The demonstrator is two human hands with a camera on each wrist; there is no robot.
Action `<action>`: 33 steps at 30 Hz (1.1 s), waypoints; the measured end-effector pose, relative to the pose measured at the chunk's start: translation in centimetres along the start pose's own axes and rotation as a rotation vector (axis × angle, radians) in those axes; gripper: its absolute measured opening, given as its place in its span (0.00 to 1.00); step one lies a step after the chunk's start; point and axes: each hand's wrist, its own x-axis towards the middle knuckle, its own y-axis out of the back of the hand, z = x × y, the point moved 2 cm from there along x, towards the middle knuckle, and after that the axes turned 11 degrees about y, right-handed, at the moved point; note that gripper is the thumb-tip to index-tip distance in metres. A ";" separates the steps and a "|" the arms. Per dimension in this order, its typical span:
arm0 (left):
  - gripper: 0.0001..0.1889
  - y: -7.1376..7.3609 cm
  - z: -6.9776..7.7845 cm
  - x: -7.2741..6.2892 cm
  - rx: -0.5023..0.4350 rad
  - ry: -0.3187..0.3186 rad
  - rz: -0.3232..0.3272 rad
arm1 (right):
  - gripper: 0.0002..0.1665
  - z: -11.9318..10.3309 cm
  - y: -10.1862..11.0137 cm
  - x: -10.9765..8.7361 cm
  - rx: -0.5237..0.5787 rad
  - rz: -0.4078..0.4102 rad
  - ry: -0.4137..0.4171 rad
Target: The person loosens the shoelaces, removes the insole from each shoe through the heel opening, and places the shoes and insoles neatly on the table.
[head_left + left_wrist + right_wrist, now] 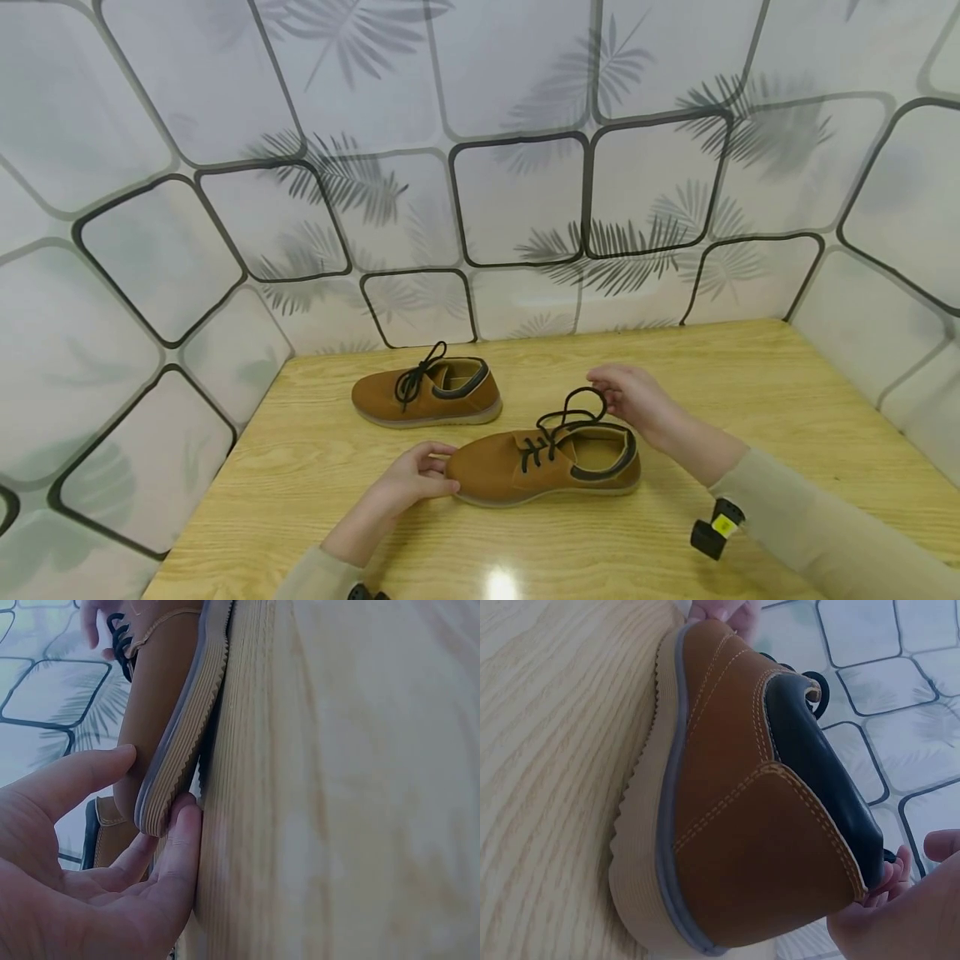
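A brown shoe (487, 467) with black laces stands on the wooden table, its toe pointing left. My left hand (416, 479) grips that toe; in the left wrist view the thumb (112, 761) lies on the upper and fingertips (184, 825) reach the sole's edge. Just behind the shoe's opening is my right hand (633, 404), its loosely bent fingers beside a raised loop of black lace (585, 390). Its thumb (941, 844) is apart from the fingers in the right wrist view. The shoe's collar (817, 761) partly hides those fingers, so contact with the lace is unclear.
A matching brown shoe (405, 396), its black lace tied in a bow, stands farther back, also pointing left. The wooden table (750, 392) meets a patterned backdrop (525, 200) at the back and sides.
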 end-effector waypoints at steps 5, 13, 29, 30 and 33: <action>0.32 -0.1 0.0 0.0 -0.009 0.005 -0.003 | 0.10 -0.3 0.5 0.1 0.002 -0.014 0.009; 0.31 0.0 0.0 0.0 -0.023 0.000 -0.016 | 0.09 -0.7 0.8 -0.2 -0.027 -0.071 0.039; 0.31 0.0 0.2 -0.1 -0.031 0.005 -0.014 | 0.08 -2.8 0.8 -0.7 -0.060 -0.161 0.083; 0.31 0.0 0.1 -0.1 -0.031 0.003 -0.015 | 0.08 -2.9 0.9 -0.7 -0.056 -0.164 0.085; 0.32 0.1 0.1 0.0 -0.030 -0.003 -0.015 | 0.09 -3.5 0.9 -0.8 -0.055 -0.175 0.092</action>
